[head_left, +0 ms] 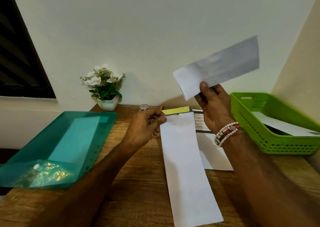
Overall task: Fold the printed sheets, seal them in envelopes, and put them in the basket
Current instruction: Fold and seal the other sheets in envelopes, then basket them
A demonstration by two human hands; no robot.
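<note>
My right hand [214, 105] holds a folded white sheet [220, 65] up in the air, slanting toward the upper right and blurred. My left hand [147, 124] pinches the far end of a long white envelope [187, 166] that lies lengthwise on the wooden table, its flap with a yellow-green strip [174, 110] open at the far end. Under my right wrist lie printed sheets [200, 121]. The green plastic basket [270, 140] stands at the right with a white envelope [284, 124] inside.
A teal plastic folder [57, 147] covers the table's left side. At the back stand a white pot of artificial flowers [105, 86], a roll of tape [144, 107] and a yellow pen tip [161, 107]. Walls close the back and right.
</note>
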